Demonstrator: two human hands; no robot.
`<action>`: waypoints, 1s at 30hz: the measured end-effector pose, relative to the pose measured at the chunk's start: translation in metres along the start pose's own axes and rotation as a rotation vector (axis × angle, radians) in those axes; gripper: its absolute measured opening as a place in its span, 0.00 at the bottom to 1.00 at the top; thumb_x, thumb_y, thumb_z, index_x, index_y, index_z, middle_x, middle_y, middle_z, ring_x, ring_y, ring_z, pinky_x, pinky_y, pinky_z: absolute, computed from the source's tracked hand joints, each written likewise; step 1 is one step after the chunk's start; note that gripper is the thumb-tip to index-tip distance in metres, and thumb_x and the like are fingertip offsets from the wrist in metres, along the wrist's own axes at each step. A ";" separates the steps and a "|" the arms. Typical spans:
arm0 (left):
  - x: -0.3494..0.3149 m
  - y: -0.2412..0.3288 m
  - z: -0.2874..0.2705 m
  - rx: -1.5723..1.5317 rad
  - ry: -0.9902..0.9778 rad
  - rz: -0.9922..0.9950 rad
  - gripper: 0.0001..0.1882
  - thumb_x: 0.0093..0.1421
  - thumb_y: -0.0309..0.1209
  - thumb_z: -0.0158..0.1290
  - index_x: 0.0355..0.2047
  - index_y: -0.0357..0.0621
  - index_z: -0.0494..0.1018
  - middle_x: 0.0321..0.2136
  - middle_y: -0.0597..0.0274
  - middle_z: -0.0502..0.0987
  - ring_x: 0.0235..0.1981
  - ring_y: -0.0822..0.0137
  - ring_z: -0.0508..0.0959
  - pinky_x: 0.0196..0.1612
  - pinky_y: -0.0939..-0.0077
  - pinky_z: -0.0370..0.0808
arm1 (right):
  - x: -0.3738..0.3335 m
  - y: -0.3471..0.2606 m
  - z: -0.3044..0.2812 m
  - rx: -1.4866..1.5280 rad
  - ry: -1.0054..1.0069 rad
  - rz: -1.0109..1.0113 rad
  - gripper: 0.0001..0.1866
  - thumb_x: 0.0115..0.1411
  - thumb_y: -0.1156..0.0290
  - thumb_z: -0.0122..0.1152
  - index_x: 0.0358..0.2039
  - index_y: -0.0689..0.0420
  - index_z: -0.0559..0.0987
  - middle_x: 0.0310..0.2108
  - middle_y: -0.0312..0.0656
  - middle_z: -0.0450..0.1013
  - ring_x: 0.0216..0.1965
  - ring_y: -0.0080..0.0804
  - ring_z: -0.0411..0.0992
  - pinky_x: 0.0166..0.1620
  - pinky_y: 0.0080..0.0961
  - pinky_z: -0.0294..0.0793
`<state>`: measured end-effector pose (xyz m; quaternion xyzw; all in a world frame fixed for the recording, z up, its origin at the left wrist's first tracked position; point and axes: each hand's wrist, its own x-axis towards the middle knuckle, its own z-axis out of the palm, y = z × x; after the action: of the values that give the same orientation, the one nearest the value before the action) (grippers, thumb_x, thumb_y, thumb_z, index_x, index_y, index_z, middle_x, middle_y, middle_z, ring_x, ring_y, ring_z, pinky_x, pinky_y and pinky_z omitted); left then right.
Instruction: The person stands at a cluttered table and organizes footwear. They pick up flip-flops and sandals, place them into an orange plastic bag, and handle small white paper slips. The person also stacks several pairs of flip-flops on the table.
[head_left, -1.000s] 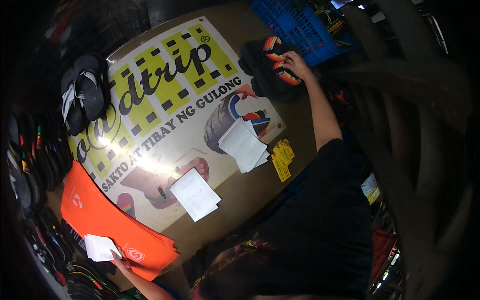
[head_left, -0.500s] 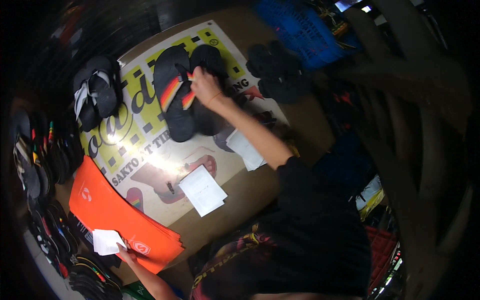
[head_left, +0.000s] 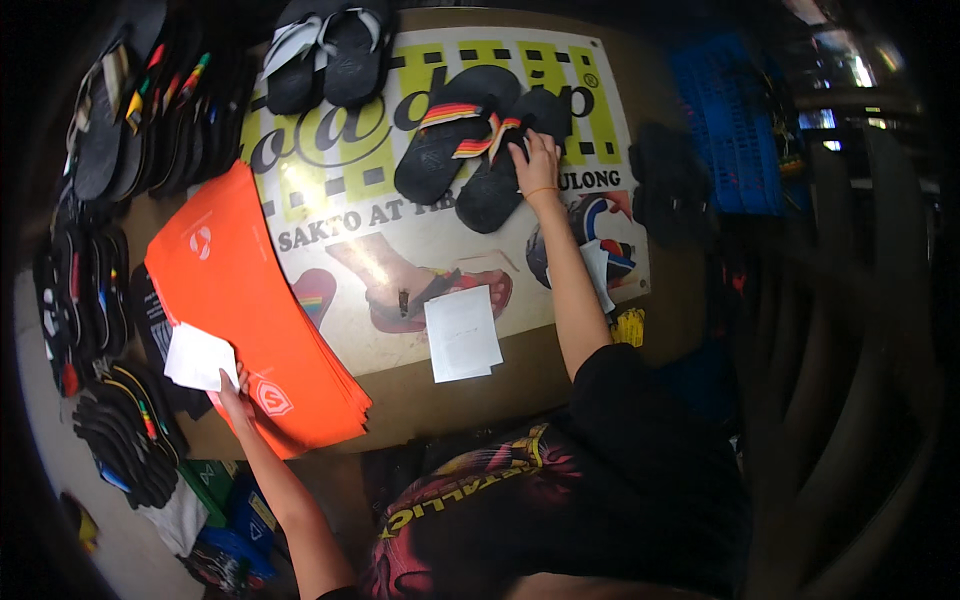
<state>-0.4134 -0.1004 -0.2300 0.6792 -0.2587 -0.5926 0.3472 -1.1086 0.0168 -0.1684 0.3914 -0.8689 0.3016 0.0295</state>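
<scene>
A pair of black flip-flops with red, orange, yellow and white striped straps lies side by side on a printed sheet: the left flip-flop (head_left: 428,168) and the right flip-flop (head_left: 488,200). My right hand (head_left: 538,168) rests on the right flip-flop beside its strap, fingers apart, covering part of that strap. Between the fingers of my left hand (head_left: 232,392) is a small stack of white paper slips (head_left: 200,357), held above the near-left edge of a pile of orange bags or sheets (head_left: 225,275).
The printed sheet (head_left: 350,215) covers much of the table. On it lie white papers (head_left: 463,335) and, by my right forearm, more papers (head_left: 597,272). Black-and-white flip-flops (head_left: 350,60) sit far left; racked flip-flops (head_left: 125,130) line the left. A blue crate (head_left: 725,120) stands far right.
The view has turned and shifted, so the table appears rotated clockwise. My right hand has moved from the middle of the right flip-flop's strap toward its right side. My left hand keeps the paper slips.
</scene>
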 end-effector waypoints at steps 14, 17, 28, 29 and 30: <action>-0.018 0.009 0.017 0.029 -0.034 0.036 0.25 0.61 0.45 0.45 0.51 0.41 0.62 0.36 0.53 0.76 0.27 0.70 0.76 0.18 0.86 0.65 | 0.004 0.020 -0.003 0.031 0.115 0.125 0.17 0.59 0.61 0.49 0.34 0.64 0.77 0.34 0.53 0.71 0.38 0.50 0.68 0.43 0.36 0.66; -0.017 0.004 0.017 0.028 -0.003 0.058 0.25 0.61 0.46 0.44 0.50 0.40 0.62 0.35 0.52 0.76 0.24 0.70 0.77 0.16 0.88 0.64 | -0.009 -0.011 0.016 -0.068 0.057 0.282 0.26 0.51 0.48 0.56 0.34 0.64 0.76 0.36 0.53 0.71 0.44 0.51 0.66 0.47 0.38 0.64; -0.014 -0.017 0.024 0.055 -0.029 0.084 0.18 0.64 0.37 0.38 0.42 0.30 0.65 0.26 0.58 0.75 0.15 0.69 0.75 0.11 0.81 0.63 | -0.048 -0.182 -0.020 -0.134 0.003 -0.029 0.14 0.56 0.70 0.49 0.40 0.66 0.67 0.30 0.55 0.71 0.33 0.52 0.71 0.34 0.41 0.68; -0.019 -0.017 0.022 -0.077 -0.137 0.069 0.19 0.64 0.36 0.39 0.42 0.28 0.66 0.27 0.58 0.75 0.15 0.69 0.74 0.14 0.81 0.66 | -0.068 -0.226 -0.031 -0.003 -0.122 -0.158 0.15 0.56 0.71 0.49 0.42 0.66 0.67 0.30 0.52 0.71 0.33 0.47 0.71 0.34 0.39 0.69; -0.019 -0.014 0.020 -0.083 -0.164 0.081 0.19 0.64 0.36 0.39 0.42 0.28 0.66 0.28 0.57 0.75 0.16 0.69 0.75 0.14 0.80 0.67 | -0.084 -0.273 -0.043 0.135 -0.234 -0.255 0.16 0.56 0.73 0.50 0.44 0.66 0.66 0.30 0.49 0.72 0.32 0.41 0.71 0.34 0.36 0.69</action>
<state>-0.4371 -0.0804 -0.2303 0.6024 -0.2889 -0.6419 0.3762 -0.8676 -0.0442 -0.0207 0.5320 -0.7875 0.3053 -0.0603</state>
